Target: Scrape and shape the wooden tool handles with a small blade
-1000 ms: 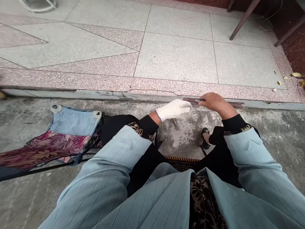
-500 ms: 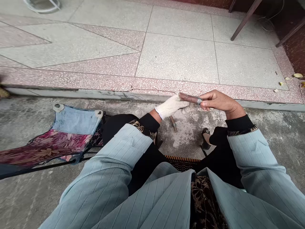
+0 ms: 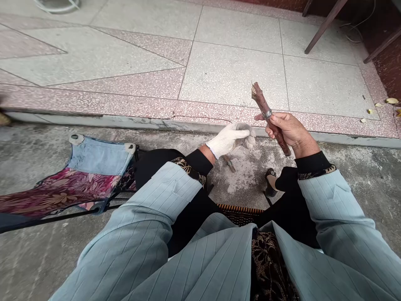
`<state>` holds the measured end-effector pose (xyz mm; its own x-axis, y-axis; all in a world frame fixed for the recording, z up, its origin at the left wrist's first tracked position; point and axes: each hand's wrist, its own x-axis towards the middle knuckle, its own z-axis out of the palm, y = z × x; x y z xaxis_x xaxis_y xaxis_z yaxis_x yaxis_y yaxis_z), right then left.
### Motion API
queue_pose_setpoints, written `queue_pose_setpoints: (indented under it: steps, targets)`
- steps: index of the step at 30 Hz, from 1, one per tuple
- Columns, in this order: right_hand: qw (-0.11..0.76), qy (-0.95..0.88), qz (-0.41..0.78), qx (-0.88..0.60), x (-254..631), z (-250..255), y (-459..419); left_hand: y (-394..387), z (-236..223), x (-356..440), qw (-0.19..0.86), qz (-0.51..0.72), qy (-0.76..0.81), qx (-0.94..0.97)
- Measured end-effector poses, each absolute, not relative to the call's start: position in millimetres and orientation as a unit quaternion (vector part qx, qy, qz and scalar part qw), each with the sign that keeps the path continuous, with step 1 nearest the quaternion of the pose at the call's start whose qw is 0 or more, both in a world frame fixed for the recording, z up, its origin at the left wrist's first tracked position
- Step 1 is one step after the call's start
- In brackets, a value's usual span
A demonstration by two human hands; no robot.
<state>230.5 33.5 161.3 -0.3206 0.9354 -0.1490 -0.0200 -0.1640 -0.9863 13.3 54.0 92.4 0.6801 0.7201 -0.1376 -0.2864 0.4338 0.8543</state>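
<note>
My right hand (image 3: 293,127), bare, is closed round a short piece of reddish-brown branch (image 3: 261,98). The branch tilts, its rough broken end up and to the left, its lower end below my palm. A band of silvery wire (image 3: 267,114) wraps its middle beside my thumb and fingertips. Left of it and apart from the branch, my left hand (image 3: 233,138) wears a whitish knit glove with a greyed palm. Its fingers curl in toward the thumb; whether they hold something small is hidden. Below that hand another stick-like piece (image 3: 229,164) shows on the concrete, partly covered.
A raised tiled step (image 3: 232,71) runs across in front of me. To my left stands a folding seat (image 3: 97,159) of denim and flowered cloth. Thin furniture legs (image 3: 324,27) rise at the back right, near yellowish scraps (image 3: 391,101). Between my knees a woven seat edge (image 3: 239,211) shows.
The branch has left my gloved left hand and swung from nearly level to steeply tilted in my right hand. My left fingers have curled in, with the hand staying near its former place.
</note>
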Motion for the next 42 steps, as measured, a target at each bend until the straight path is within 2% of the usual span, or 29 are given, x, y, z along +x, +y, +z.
queue_pose_setpoints:
  steps: [10,15,19,22,24,26,29,31,34,36,39,42]
  targets:
    - [0.394,-0.494,0.668,-0.392,220,147,34,48,98,20,0.793,0.324,0.283,0.432]
    - [0.462,-0.419,0.682,-0.382,221,142,35,41,110,22,0.813,0.393,0.259,0.343]
    - [0.462,-0.361,0.690,-0.424,220,143,39,39,112,23,0.794,0.411,0.215,0.393]
    - [0.450,-0.370,0.656,-0.479,222,139,43,41,110,22,0.743,0.399,0.250,0.475]
    - [0.420,-0.416,0.598,-0.541,226,135,46,42,108,20,0.690,0.378,0.298,0.541]
    - [0.354,-0.488,0.507,-0.617,229,131,48,42,109,18,0.612,0.337,0.352,0.623]
    - [0.190,-0.627,0.309,-0.689,230,132,49,43,111,15,0.448,0.267,0.399,0.754]
    - [0.059,-0.703,0.236,-0.669,229,138,47,47,112,12,0.351,0.232,0.403,0.813]
    - [-0.097,-0.757,0.276,-0.584,228,147,43,53,113,9,0.299,0.187,0.374,0.858]
    - [-0.147,-0.758,0.337,-0.538,228,149,41,55,115,9,0.321,0.163,0.333,0.872]
    - [-0.154,-0.723,0.452,-0.498,228,148,39,57,123,9,0.387,0.153,0.291,0.862]
    - [-0.116,-0.710,0.524,-0.456,228,151,37,62,126,8,0.447,0.170,0.282,0.832]
